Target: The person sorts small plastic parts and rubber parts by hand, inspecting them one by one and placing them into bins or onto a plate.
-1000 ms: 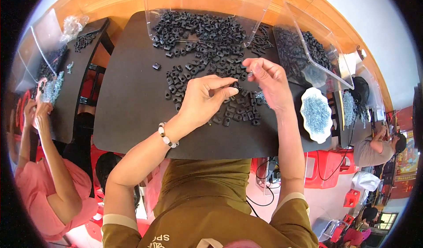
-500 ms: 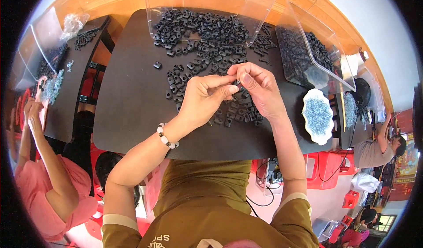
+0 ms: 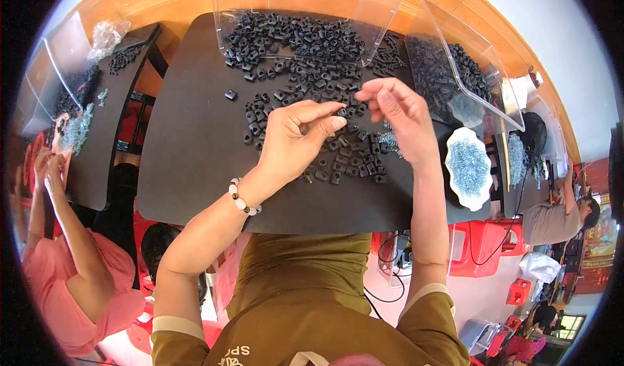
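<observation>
My left hand [image 3: 292, 137] is over the loose parts, its thumb and forefinger pinching a small black plastic part [image 3: 342, 112]. The grip hides most of that part. To its right, my right hand [image 3: 408, 119] hovers with loosely curled fingers apart, slightly blurred, and nothing shows between them. Beneath both hands many like black plastic parts [image 3: 338, 164] with round holes lie scattered over the dark table [image 3: 195, 151]. A small heap of silvery screws [image 3: 389, 138] sits beside my right hand, partly covered by it.
A clear bin [image 3: 380, 34] at the back spills black parts forward. Right of it, another clear bin [image 3: 448, 67] holds longer black pieces. A white scalloped dish [image 3: 469, 200] of small screws stands at the table's right edge. Other people [image 3: 71, 268] work at tables on both sides.
My right hand has drawn away from my left, to the right, and its fingers have parted. The left hand keeps its pinch on the black part. The screw heap has come into view.
</observation>
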`<action>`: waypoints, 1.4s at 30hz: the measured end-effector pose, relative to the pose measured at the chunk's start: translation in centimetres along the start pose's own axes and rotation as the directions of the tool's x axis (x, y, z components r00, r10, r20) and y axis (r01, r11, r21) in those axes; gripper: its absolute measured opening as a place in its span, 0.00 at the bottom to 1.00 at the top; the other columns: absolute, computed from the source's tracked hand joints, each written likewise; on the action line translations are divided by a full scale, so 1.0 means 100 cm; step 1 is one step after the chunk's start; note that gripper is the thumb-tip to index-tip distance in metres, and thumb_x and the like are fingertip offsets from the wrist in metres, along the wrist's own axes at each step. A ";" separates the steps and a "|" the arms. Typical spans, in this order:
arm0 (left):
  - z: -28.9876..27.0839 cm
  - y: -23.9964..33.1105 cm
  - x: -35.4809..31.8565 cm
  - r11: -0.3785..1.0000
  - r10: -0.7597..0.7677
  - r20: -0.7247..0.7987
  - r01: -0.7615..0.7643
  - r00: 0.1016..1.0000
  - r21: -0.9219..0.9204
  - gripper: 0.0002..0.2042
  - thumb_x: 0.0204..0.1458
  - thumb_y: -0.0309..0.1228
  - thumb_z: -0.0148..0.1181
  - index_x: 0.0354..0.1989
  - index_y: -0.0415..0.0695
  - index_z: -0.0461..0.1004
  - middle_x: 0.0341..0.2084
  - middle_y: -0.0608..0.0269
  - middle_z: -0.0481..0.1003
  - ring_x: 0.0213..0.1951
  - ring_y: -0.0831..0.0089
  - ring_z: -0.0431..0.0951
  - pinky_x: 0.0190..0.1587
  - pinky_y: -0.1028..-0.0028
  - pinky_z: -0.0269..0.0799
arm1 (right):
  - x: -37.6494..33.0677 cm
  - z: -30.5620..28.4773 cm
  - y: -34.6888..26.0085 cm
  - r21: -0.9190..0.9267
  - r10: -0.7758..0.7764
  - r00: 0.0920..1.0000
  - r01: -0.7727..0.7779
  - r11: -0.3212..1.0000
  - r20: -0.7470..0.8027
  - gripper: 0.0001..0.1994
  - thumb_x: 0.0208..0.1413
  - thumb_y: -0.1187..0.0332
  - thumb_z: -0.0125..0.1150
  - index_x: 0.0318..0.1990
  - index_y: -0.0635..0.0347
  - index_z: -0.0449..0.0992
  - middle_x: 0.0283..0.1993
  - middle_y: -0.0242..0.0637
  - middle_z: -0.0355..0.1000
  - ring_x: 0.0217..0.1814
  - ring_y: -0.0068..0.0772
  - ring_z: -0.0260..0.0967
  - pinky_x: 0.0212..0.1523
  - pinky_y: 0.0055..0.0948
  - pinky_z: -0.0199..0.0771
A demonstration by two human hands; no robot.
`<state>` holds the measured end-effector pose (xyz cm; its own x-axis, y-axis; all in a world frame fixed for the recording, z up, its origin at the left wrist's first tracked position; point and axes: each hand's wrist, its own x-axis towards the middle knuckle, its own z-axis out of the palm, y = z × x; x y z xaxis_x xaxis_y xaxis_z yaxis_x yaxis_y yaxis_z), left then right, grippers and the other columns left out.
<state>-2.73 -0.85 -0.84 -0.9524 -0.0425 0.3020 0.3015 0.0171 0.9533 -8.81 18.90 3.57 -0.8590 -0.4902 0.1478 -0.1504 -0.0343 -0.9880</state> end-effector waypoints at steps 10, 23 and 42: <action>-0.011 0.002 0.008 0.995 0.006 -0.170 -0.023 0.985 -0.095 0.10 0.54 0.26 0.65 0.43 0.36 0.80 0.27 0.66 0.78 0.28 0.85 0.72 0.30 0.83 0.67 | 0.004 -0.022 0.018 -0.771 -0.096 0.972 -0.108 0.627 -0.214 0.07 0.59 0.70 0.59 0.38 0.65 0.78 0.30 0.36 0.77 0.30 0.22 0.70 0.34 0.24 0.69; -0.015 0.009 0.011 0.995 -0.011 -0.211 -0.011 0.977 -0.101 0.11 0.53 0.26 0.66 0.44 0.35 0.80 0.28 0.65 0.78 0.29 0.84 0.74 0.32 0.83 0.69 | 0.009 -0.001 0.026 -0.845 -0.310 0.949 0.208 0.493 0.053 0.05 0.54 0.75 0.61 0.38 0.59 0.80 0.33 0.39 0.76 0.37 0.36 0.70 0.38 0.31 0.69; -0.010 0.009 0.007 0.995 -0.035 -0.146 0.020 0.989 -0.099 0.11 0.54 0.25 0.65 0.43 0.34 0.80 0.29 0.64 0.79 0.29 0.84 0.74 0.31 0.83 0.70 | 0.017 0.005 0.034 -0.896 -0.246 0.964 0.199 0.398 0.105 0.06 0.50 0.67 0.65 0.36 0.55 0.81 0.31 0.39 0.73 0.40 0.45 0.68 0.42 0.39 0.70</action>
<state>-3.09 -1.85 0.20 -0.9454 -0.1880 0.2662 0.2853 -0.0826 0.9549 -10.51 17.50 0.45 -0.7392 -0.5558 0.3803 -0.6694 0.6686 -0.3240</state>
